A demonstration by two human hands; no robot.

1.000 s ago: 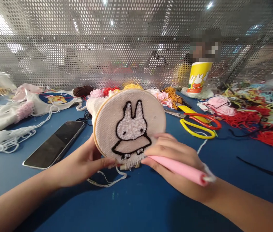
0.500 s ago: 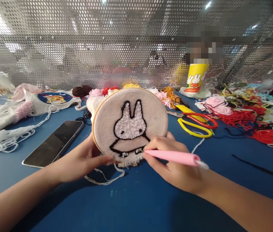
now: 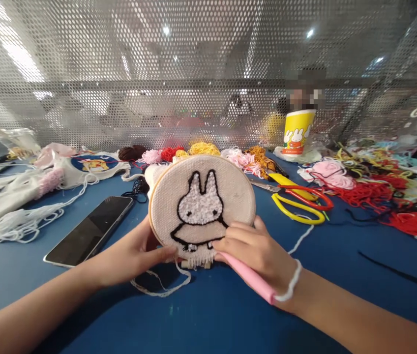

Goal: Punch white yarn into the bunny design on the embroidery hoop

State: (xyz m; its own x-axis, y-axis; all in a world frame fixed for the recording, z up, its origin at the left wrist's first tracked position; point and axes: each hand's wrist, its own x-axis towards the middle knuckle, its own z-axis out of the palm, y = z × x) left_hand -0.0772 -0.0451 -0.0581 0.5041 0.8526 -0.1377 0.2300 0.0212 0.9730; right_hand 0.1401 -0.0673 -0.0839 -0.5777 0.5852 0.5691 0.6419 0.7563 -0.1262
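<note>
An embroidery hoop stands tilted up facing me, its cream cloth bearing a white rabbit outlined in black yarn. My left hand grips the hoop's lower left, thumb on the front and fingers hidden behind. In my right hand is a pink punch needle, its handle slanting down to the right. The fingers of that hand lie against the cloth at the lower right, and the needle's tip is hidden beneath them. White yarn comes out of the handle's end and loops over the wrist.
A phone lies at the left near white yarn. Yellow-and-red-handled scissors rest right of the hoop. Yarn heaps and a yellow cup stand farther back, before a perforated metal panel.
The punch needle has swung from nearly level to pointing steeply down, and my right fingers have closed in over the cloth. The view has tipped up slightly, so things sit lower.
</note>
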